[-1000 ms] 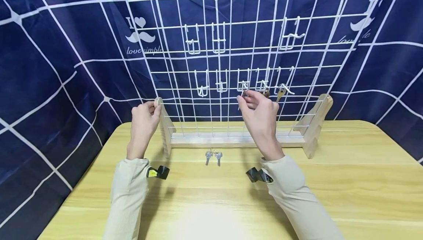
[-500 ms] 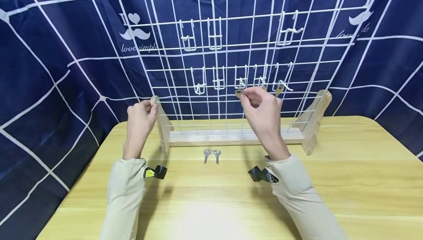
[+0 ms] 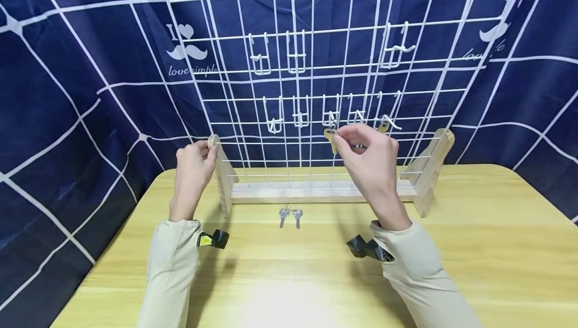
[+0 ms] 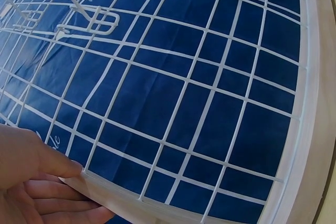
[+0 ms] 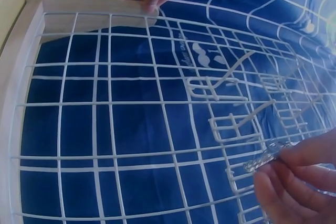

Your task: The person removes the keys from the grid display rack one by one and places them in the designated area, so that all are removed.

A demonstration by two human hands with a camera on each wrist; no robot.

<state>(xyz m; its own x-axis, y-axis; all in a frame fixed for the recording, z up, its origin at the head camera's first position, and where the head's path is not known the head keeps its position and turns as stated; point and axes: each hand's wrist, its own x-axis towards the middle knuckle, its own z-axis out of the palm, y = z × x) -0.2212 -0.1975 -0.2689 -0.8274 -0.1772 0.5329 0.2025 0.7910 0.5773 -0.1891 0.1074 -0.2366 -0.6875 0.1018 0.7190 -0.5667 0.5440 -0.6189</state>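
From my end, the right hand [image 3: 372, 160] is just right of the frame's centre, fingertips pinching a gold key [image 3: 331, 140] close below the middle hook [image 3: 331, 116] of the lower row. The left hand [image 3: 194, 162], left of centre, grips the upper end of the stand's [image 3: 289, 198] left side. My chief worry is the key's ring: I can't tell whether it sits over the prong or only leans against it (the right wrist view gives me bright metal at the fingertips and doesn't settle the matter). If it only leans, letting go could drop the key onto the table [image 3: 474, 248], perhaps behind the base, where I'd judge it awkward to reach. If it is caught, a hard upward tug might lift the hook off the grid [image 3: 310, 160], since the hook seems merely hung there. The knuckles are also near the hooks right of centre, so a careless swing could knock the other key [image 3: 384, 126] loose. And should the left hand slacken during a push, the stand could rock or slide. The silver keys [image 3: 297, 216], low centre, lie well apart from both hands.
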